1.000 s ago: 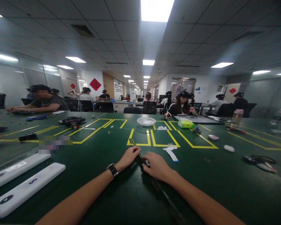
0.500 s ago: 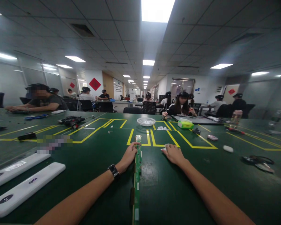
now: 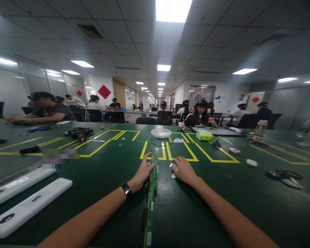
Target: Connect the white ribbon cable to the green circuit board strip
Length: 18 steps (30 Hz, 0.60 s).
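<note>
A long, narrow green circuit board (image 3: 152,196) stretches away from me over the dark green table. Near its far end my left hand (image 3: 144,171) grips the left edge, thumb and fingers against the board. To the right of the board, my right hand (image 3: 184,168) is closed on a small crumpled white wipe (image 3: 174,166), close to the table surface. Part of the wipe is hidden under the fingers. A brown connector piece (image 3: 144,218) sticks out along the board's left side.
Two long white cases (image 3: 31,208) lie at the left. Beyond the hands stand a white basket (image 3: 161,133) and a green tissue pack (image 3: 205,135). A cable bundle (image 3: 284,177) and a white oval object (image 3: 251,162) are at the right. Several people sit farther back.
My right hand has moved left with the white wipe, nearer the board. The board's far end has shifted slightly right, and my left hand's fingers have changed position on its edge.
</note>
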### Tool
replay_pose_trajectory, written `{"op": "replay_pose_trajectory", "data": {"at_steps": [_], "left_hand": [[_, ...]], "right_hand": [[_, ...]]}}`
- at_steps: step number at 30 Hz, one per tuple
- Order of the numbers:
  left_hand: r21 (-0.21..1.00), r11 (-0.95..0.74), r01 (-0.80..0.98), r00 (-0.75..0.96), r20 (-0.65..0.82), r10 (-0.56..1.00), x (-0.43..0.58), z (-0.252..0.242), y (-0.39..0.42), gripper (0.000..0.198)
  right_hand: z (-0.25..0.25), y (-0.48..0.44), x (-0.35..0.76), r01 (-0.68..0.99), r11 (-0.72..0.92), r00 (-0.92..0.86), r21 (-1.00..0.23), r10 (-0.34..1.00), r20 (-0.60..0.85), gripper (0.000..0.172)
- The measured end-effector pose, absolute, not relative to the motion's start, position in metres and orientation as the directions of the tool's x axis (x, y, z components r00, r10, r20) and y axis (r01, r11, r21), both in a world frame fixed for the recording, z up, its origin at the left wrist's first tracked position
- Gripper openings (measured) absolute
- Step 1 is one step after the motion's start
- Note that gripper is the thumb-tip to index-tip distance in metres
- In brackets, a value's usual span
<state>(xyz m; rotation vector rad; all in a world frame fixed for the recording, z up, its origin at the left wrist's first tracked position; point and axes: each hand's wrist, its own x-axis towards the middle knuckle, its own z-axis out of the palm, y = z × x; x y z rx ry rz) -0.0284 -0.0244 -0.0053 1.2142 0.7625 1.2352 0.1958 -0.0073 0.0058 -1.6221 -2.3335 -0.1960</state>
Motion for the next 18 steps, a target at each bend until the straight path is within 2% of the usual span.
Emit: {"op": "replay_pose_trajectory", "data": {"at_steps": [4, 8, 11, 14, 18], "left_hand": [[0.947, -0.069, -0.315, 0.222, 0.144, 0.964, -0.028, -0.011, -0.02, 0.059], [0.944, -0.023, -0.328, 0.189, 0.089, 0.978, -0.028, -0.015, -0.014, 0.052], [0.951, 0.007, -0.308, 0.151, 0.042, 0.988, -0.028, -0.014, -0.013, 0.043], [0.956, -0.03, -0.29, 0.166, 0.081, 0.983, -0.027, -0.01, -0.016, 0.029], [0.968, -0.132, -0.212, 0.079, 0.151, 0.985, -0.029, -0.008, -0.018, 0.02]], "right_hand": [[0.005, -0.006, 0.2, 0.969, 0.24, -0.22, -0.061, 0.947, 0.236, 0.042], [0.007, -0.007, 0.2, 0.948, 0.283, -0.244, -0.148, 0.94, 0.238, 0.03], [0.008, -0.008, 0.197, 0.899, 0.332, -0.256, -0.285, 0.928, 0.271, 0.02], [0.009, -0.011, 0.188, 0.799, 0.384, -0.268, -0.462, 0.916, 0.299, 0.012], [0.013, -0.019, 0.174, 0.617, 0.443, -0.321, -0.65, 0.896, 0.307, 0.02]]}}
